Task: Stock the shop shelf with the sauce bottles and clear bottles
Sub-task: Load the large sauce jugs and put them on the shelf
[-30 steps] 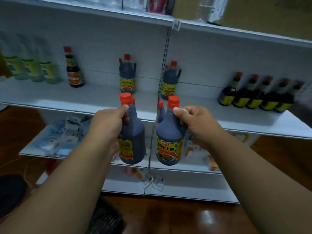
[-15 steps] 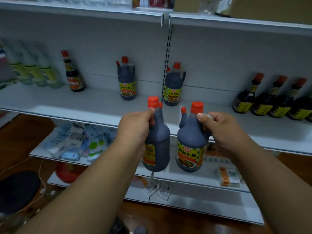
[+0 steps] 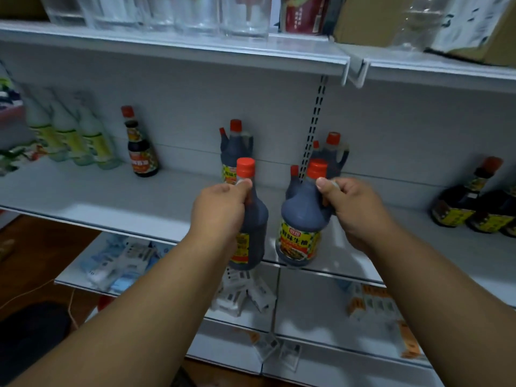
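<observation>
My left hand (image 3: 220,213) grips one dark sauce bottle (image 3: 251,233) with a red cap by its neck. My right hand (image 3: 354,210) holds a second dark sauce bottle (image 3: 300,227) by its handle, yellow label facing me. Both bottles hang upright over the front edge of the white middle shelf (image 3: 139,202). Behind them, at the shelf's back, stand two matching sauce bottles, one on the left (image 3: 234,146) and one on the right (image 3: 332,157). Clear bottles (image 3: 69,135) with yellow-green labels stand at the far left.
A small sauce bottle (image 3: 141,152) stands left of centre. A row of dark bottles (image 3: 474,202) fills the shelf's right end. Glass containers (image 3: 195,15) and a cardboard box (image 3: 418,23) sit on the top shelf. Packets (image 3: 117,263) lie on the lower shelf.
Both hands have lifted the two bottles up and forward, from below the shelf edge to level with it. My view has moved closer to the shelf.
</observation>
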Demonstrator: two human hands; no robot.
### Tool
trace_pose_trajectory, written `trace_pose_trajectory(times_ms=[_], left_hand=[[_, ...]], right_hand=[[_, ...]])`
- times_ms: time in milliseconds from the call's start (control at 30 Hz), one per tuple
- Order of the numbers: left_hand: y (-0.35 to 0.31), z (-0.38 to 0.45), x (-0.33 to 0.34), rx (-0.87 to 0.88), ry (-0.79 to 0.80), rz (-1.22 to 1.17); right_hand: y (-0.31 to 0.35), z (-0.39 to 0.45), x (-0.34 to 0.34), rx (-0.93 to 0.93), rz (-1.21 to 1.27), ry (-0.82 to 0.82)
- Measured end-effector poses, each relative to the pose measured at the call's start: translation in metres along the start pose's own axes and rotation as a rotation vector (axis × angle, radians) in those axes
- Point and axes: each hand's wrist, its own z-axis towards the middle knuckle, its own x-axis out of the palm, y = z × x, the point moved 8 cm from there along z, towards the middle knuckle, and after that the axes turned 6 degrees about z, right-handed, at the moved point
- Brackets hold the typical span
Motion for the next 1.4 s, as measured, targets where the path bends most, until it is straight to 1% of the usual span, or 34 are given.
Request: trace_pose_trajectory(times_ms=[100,267,367,533,667,767,867,933,1033,1100,1167,1233,1267,1333,1400], left_hand=[[0.009,0.015,-0.003,-0.092,-0.060,-0.085],[0.018,0.030,0.003,-0.101,-0.124,-0.065],[0.022,0.040,0.000,-0.124,-0.169,-0.072],[0.026,0.057,0.009,-0.094,-0.171,-0.036],[0.027,0.066,0.018,-0.089,-0.178,0.007],[0.023,0.070,0.027,-0.040,-0.165,0.092],[0.020,0.074,0.031,0.032,-0.160,0.175],[0.021,0.078,0.030,0.044,-0.164,0.196],[0.023,0.082,0.023,0.047,-0.156,0.163],[0.024,0.083,0.015,0.033,-0.160,0.134],[0.029,0.085,0.001,0.028,-0.198,0.121],[0.036,0.091,-0.016,0.065,-0.273,0.189],[0.040,0.093,-0.020,0.087,-0.283,0.263],[0.056,0.102,-0.021,0.124,-0.223,0.372],[0.066,0.109,-0.015,0.156,-0.118,0.400]], right_hand=[[0.000,0.021,0.016,0.006,-0.035,0.032],[-0.023,0.050,0.036,0.079,0.074,0.104],[-0.036,0.068,0.042,0.098,0.066,0.163],[-0.038,0.093,0.049,-0.002,-0.008,0.284],[-0.035,0.110,0.055,-0.099,-0.105,0.346],[-0.035,0.121,0.057,-0.136,-0.135,0.367],[-0.041,0.123,0.058,-0.177,-0.143,0.345],[-0.049,0.119,0.058,-0.210,-0.137,0.312],[-0.057,0.111,0.054,-0.252,-0.213,0.203],[-0.067,0.106,0.051,-0.226,-0.262,0.136],[-0.078,0.099,0.053,-0.147,-0.244,0.121],[-0.084,0.092,0.058,-0.090,-0.209,0.095],[-0.085,0.090,0.058,-0.074,-0.209,0.068],[-0.087,0.088,0.063,-0.043,-0.223,0.034],[-0.090,0.084,0.067,0.000,-0.210,0.011]])
